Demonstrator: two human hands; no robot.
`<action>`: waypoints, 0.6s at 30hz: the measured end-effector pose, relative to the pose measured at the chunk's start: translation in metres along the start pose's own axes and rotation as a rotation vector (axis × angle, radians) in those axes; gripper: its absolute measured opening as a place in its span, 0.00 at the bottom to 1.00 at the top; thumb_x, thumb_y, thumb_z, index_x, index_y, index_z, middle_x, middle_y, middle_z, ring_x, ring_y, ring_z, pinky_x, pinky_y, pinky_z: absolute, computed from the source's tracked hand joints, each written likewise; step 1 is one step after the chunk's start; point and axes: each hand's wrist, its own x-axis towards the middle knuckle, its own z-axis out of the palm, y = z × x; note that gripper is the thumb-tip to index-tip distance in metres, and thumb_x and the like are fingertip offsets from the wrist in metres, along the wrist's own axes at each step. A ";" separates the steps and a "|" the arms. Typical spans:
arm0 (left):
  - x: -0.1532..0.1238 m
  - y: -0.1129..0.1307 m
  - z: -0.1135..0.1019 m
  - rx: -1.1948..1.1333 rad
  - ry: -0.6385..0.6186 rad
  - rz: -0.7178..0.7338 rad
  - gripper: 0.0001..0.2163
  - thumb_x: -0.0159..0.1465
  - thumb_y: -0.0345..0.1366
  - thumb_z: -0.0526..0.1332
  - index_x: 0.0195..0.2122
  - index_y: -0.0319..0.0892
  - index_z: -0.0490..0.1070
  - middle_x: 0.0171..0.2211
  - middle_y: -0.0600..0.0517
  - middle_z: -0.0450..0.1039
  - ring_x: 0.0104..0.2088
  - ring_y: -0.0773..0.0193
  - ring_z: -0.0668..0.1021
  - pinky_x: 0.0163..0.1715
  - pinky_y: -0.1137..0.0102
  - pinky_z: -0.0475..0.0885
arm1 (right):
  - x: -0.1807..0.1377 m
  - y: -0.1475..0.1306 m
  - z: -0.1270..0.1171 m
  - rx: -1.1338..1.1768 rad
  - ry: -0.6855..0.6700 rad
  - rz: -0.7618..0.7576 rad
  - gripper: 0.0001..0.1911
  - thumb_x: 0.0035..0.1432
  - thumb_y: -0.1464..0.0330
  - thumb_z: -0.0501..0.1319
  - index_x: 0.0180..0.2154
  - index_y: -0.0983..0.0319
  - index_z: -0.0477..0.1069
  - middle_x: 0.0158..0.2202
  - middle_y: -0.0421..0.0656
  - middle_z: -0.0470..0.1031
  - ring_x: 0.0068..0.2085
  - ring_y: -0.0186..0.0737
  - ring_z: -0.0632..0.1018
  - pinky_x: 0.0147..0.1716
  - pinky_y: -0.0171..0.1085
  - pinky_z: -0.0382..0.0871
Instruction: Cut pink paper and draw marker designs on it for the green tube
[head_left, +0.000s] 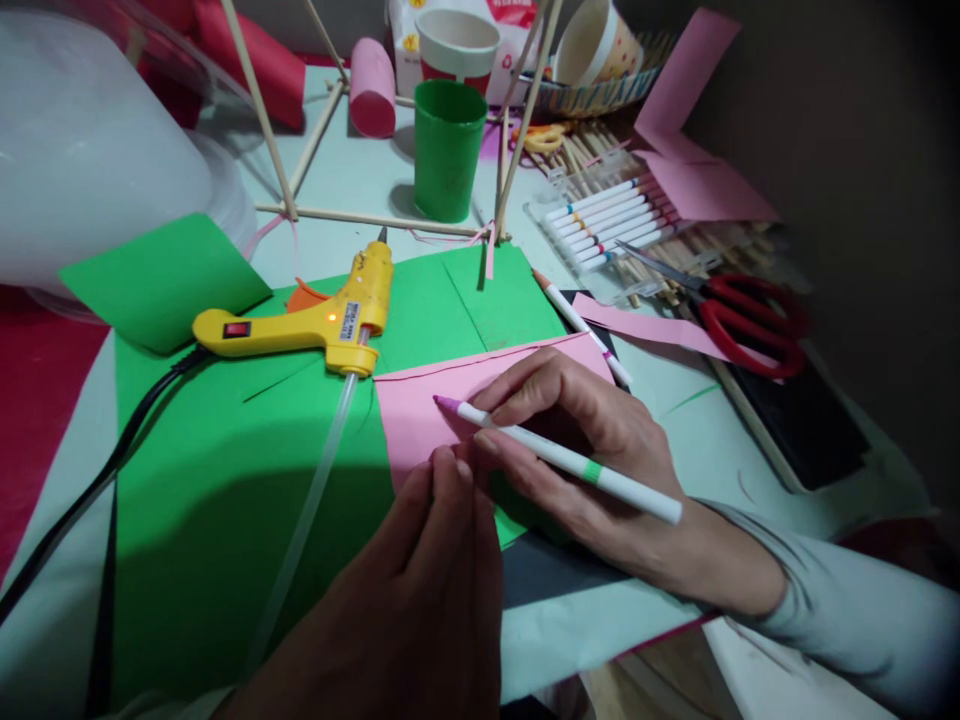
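Observation:
My right hand grips a white felt-tip pen with a purple tip and a green band. The tip is over a sheet of pink paper, close to its left side; I cannot tell whether it touches. Closed fingers of my left hand pinch the pink paper at its near edge, and the hand hides part of it. Beneath lies green paper. A yellow hot glue gun rests on the green sheet left of my hands, its switch lit and a clear glue stick trailing from it.
Behind stand a green cup and a wooden stick frame. Red-handled scissors lie on the right, beside a marker case and a dark phone. A black cord runs left. A pencil lies beyond my right hand.

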 end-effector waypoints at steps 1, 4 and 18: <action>0.000 0.000 -0.001 0.002 0.000 0.003 0.15 0.67 0.28 0.52 0.50 0.25 0.73 0.49 0.34 0.81 0.53 0.44 0.78 0.62 0.54 0.63 | 0.000 0.000 0.000 0.001 -0.001 0.003 0.07 0.65 0.73 0.66 0.41 0.56 0.71 0.41 0.43 0.78 0.42 0.43 0.80 0.39 0.44 0.77; 0.000 -0.001 -0.002 0.008 -0.017 0.015 0.16 0.68 0.27 0.52 0.51 0.25 0.73 0.50 0.35 0.80 0.53 0.45 0.78 0.62 0.54 0.63 | 0.000 0.000 0.000 -0.011 0.004 0.006 0.06 0.66 0.73 0.65 0.40 0.56 0.70 0.41 0.44 0.78 0.42 0.44 0.80 0.39 0.44 0.77; -0.002 -0.002 -0.001 -0.002 -0.057 0.030 0.19 0.68 0.28 0.53 0.56 0.20 0.68 0.54 0.32 0.77 0.58 0.43 0.75 0.67 0.53 0.58 | 0.000 0.002 -0.001 0.016 -0.017 -0.033 0.07 0.63 0.75 0.67 0.41 0.62 0.71 0.40 0.45 0.78 0.42 0.43 0.79 0.37 0.43 0.74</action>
